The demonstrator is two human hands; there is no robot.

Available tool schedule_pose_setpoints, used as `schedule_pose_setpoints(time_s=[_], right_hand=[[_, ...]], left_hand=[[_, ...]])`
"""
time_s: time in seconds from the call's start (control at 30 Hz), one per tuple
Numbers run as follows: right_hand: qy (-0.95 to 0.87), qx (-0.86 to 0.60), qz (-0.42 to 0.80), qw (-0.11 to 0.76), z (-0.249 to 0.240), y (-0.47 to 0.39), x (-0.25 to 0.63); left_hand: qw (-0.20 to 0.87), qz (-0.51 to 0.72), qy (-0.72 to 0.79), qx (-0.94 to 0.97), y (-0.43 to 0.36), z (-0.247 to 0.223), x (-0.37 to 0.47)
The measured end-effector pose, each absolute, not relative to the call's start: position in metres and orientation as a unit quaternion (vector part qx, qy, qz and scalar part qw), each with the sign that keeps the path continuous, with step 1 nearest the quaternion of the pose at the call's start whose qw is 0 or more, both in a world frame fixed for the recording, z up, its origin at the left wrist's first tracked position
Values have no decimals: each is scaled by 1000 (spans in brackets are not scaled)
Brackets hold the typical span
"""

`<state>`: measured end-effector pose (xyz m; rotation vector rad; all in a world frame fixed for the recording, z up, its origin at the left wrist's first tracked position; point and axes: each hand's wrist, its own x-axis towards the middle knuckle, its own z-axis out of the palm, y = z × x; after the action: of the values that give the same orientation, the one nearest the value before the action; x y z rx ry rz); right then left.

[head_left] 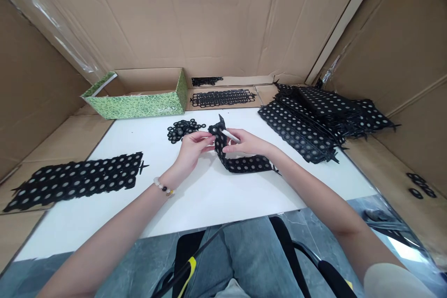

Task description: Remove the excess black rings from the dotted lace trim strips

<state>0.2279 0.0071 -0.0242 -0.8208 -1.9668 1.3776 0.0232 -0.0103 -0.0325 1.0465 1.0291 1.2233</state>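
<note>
Low down, the person's legs in blue-grey jeans point(240, 253) showed between dark chair parts, before a white tabletop point(206, 200). A beaded bracelet point(164, 188) circled the left wrist.

Just beyond, at the middle of the table, was a narrow black strip point(248, 164) with grey dots. The left hand point(190, 151) pinched its upper part between thumb and fingers. The right hand point(246, 142) gripped a white pen-like tool point(230, 136), its tip at the strip. The strip looked limp and bendy, deep black, with rows of pale round spots; whether these were holes or discs could not be told. A pointed black tab stuck up at its top end. From the hands it dropped, curved, and ran to the right across the white surface, ending in thin spikes near the right forearm.

To the left lay a wider black dotted sheet point(77, 179), ragged along its edges, and at far right a few loose black rings point(421, 185) rested on cardboard. Past the left hand sat a small heap of black rings point(181, 131). Beyond the right hand, black dotted sheets point(303, 121) overlapped in a pile. Farther still stood a green-patterned cardboard box point(136, 106), beside a black openwork ring sheet point(223, 98), and behind everything rose a creased cardboard wall point(209, 18).
</note>
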Motion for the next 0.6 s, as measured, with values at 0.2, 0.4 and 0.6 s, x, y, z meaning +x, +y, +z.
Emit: schedule_pose_setpoints(time_s=[0.2, 0.4, 0.6], right_hand=[[-727, -326, 506, 330, -25, 1, 223], [-716, -323, 521, 334, -8, 8, 245], [-679, -381, 497, 384, -1, 18, 264]], left_hand=[[554, 542, 421, 471, -15, -34, 28], [615, 523, 366, 463, -16, -30, 28], [685, 509, 331, 404, -20, -23, 29]])
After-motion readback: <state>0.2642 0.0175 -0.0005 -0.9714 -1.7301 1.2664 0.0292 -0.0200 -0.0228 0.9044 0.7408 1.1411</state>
